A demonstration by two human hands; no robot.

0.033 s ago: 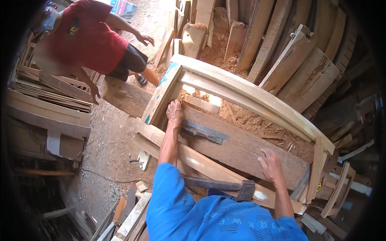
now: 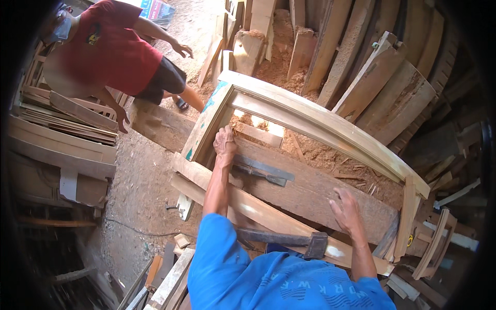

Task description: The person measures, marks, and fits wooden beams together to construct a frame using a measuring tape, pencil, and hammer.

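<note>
A large pale wooden frame [image 2: 310,116] with a curved far rail rests around a rough brown plank [image 2: 310,181]. My left hand [image 2: 225,142] is curled closed at the inner side of the frame's left end; whatever its fingers hold, if anything, is hidden. Over the plank's right part hovers my right hand [image 2: 347,211], fingers apart and nothing in them. Between the hands lies a dark, flat-bladed tool [image 2: 263,171] on the plank. A dark bar with a blocky end [image 2: 316,244] crosses the frame's near rail [image 2: 258,206], close to my blue shirt.
Another person in a red shirt [image 2: 121,51] stands at the far left, one arm stretched toward the frame. Boards [image 2: 398,95] lean at the back right above wood shavings [image 2: 281,67]. Stacked wood [image 2: 67,129] lines the left; offcuts [image 2: 168,281] lie near my left elbow.
My right hand has shifted slightly left and away from me. The other person's outstretched hand has moved a little left. My left hand keeps its place at the frame.
</note>
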